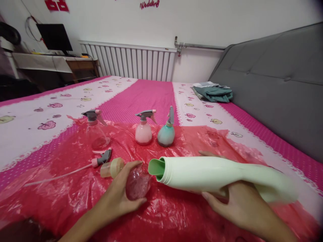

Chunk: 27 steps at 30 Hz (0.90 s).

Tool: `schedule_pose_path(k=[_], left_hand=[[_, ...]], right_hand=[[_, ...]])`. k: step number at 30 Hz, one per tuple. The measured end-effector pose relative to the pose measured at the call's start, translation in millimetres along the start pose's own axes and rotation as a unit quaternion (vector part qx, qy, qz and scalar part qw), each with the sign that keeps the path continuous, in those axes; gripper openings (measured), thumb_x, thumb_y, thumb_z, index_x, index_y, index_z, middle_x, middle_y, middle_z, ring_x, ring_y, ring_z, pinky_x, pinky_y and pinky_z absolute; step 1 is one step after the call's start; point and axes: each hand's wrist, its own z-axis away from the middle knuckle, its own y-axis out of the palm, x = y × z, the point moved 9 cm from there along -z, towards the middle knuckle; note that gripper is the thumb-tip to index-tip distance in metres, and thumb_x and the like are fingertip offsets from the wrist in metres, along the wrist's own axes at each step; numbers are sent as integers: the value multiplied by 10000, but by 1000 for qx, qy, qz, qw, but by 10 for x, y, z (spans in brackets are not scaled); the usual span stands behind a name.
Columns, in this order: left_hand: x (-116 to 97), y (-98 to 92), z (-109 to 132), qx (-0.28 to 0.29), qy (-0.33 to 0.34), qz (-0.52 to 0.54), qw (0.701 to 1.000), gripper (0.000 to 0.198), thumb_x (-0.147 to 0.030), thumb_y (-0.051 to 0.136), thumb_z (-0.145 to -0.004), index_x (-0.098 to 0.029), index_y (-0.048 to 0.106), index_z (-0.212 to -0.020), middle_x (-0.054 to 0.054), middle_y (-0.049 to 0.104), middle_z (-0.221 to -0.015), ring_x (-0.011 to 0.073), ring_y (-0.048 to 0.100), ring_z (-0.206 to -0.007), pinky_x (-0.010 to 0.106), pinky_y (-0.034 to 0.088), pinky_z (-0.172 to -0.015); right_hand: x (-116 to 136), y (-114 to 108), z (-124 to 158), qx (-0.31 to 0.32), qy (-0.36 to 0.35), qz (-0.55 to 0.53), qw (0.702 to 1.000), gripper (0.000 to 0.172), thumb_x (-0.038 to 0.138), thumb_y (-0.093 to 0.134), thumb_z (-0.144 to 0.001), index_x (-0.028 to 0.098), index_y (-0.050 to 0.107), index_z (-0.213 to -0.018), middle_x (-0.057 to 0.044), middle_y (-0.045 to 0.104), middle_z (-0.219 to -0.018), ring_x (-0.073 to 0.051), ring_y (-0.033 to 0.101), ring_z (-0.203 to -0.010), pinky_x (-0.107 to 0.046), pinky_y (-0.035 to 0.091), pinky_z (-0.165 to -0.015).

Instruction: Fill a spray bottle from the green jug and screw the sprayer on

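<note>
My left hand (121, 195) wraps round a small clear spray bottle without its head (138, 181), and bubbly liquid shows inside. With my right hand (239, 205) I grip a large pale green jug (202, 172) from below, tipped on its side. The jug's green spout (156, 167) is at the mouth of the small bottle; I cannot tell whether liquid is flowing. Left of my left hand lie a yellowish cap (116, 167) and a loose grey and pink spray head (102, 157) with a long tube.
Behind my hands stand a clear spray bottle (97, 137), a pink one (143, 132) and a turquoise one (166, 134). Red plastic sheeting (176, 215) covers the near part of the bed. Folded clothes (213, 92) lie by the grey headboard (277, 77).
</note>
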Motion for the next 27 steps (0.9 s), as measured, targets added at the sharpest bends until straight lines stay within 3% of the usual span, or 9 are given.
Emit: schedule_pose_path(k=[4, 9, 13, 19, 27], left_hand=[[21, -3, 5, -13, 1, -7, 1000, 824, -364, 840, -803, -316, 485, -1545, 136, 656, -1445, 420, 665, -1326, 678, 528, -1155], [4, -1, 6, -10, 12, -20, 1000, 814, -388, 827, -830, -331, 464, -1556, 130, 643, -1467, 417, 658, -1342, 672, 533, -1155], [-1, -3, 10, -16, -10, -8, 1000, 803, -391, 829, -819, -332, 475, -1537, 116, 634, -1476, 411, 642, -1363, 650, 523, -1176], [-12, 7, 9, -13, -15, 8, 1000, 800, -384, 824, -825, -341, 468, -1540, 117, 634, -1483, 407, 640, -1369, 662, 503, -1191], [-37, 4, -3, -9, -16, 13, 1000, 787, -379, 819, -818, -318, 484, -1527, 126, 636, -1472, 403, 641, -1365, 670, 495, -1191]], right_hand=[[34, 19, -34, 8, -5, -6, 1000, 674, 508, 656, -900, 270, 634, -1531, -143, 788, -1311, -418, 734, -1260, -590, 623, -1049], [12, -1, -57, -20, -2, -11, 1000, 759, 490, 719, -841, 302, 584, -1564, -139, 762, -1369, -456, 698, -1315, -697, 518, -1152], [28, -54, -71, -57, 6, 3, 998, 906, 556, 782, -768, 254, 546, -1589, -203, 688, -1480, -508, 669, -1340, -729, 529, -1114], [39, -80, -82, -96, 25, 11, 995, 1006, 711, 797, -749, 220, 547, -1591, -228, 735, -1398, -514, 705, -1283, -721, 565, -1057], [44, -88, -65, -110, 12, 40, 993, 991, 755, 757, -783, 212, 561, -1588, -220, 777, -1310, -508, 749, -1198, -690, 609, -983]])
